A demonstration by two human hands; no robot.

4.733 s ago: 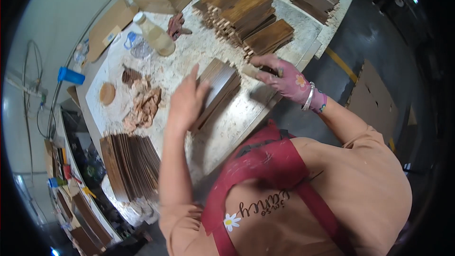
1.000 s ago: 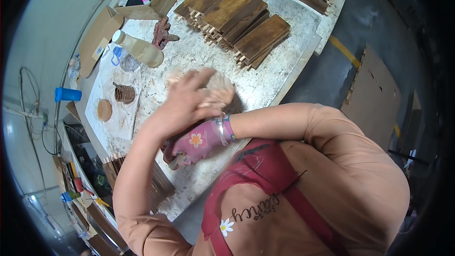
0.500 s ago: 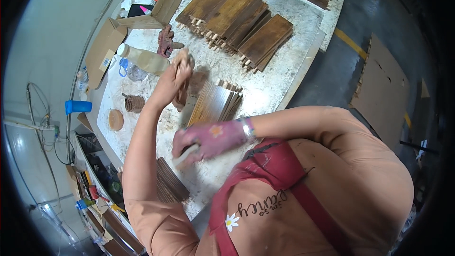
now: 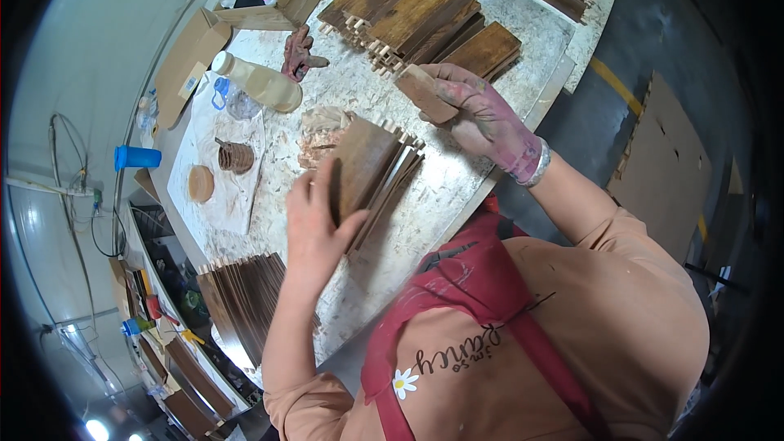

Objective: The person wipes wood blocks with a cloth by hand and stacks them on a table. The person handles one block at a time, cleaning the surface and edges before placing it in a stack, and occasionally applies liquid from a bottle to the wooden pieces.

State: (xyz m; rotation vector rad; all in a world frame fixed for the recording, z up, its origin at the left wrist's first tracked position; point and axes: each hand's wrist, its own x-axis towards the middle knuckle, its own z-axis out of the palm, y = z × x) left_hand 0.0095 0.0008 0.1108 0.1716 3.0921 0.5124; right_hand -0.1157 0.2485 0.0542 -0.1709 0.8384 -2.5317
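Observation:
My bare left hand (image 4: 314, 229) grips the near end of a brown wooden board (image 4: 363, 162), its thumb and fingers apart along the edges. This board tops a small stack of boards (image 4: 402, 170) with pale pegs at their far ends. In a stained pink glove, my right hand (image 4: 490, 118) holds a flat brown block (image 4: 425, 93), perhaps a sanding block, raised right of that stack. A crumpled beige cloth (image 4: 325, 124) lies just beyond the left hand, partly behind the board.
Larger stacks of pegged boards (image 4: 420, 12) stand at the far side, with another stack (image 4: 245, 298) at near left. A cloudy bottle (image 4: 261, 82), a stained glove (image 4: 302, 53), a brown coil (image 4: 235, 155) and a round tan disc (image 4: 200, 184) lie on the left.
My left hand has let go of the cloth and come nearer to hold the board. My right hand has swung from near left to far right with the block.

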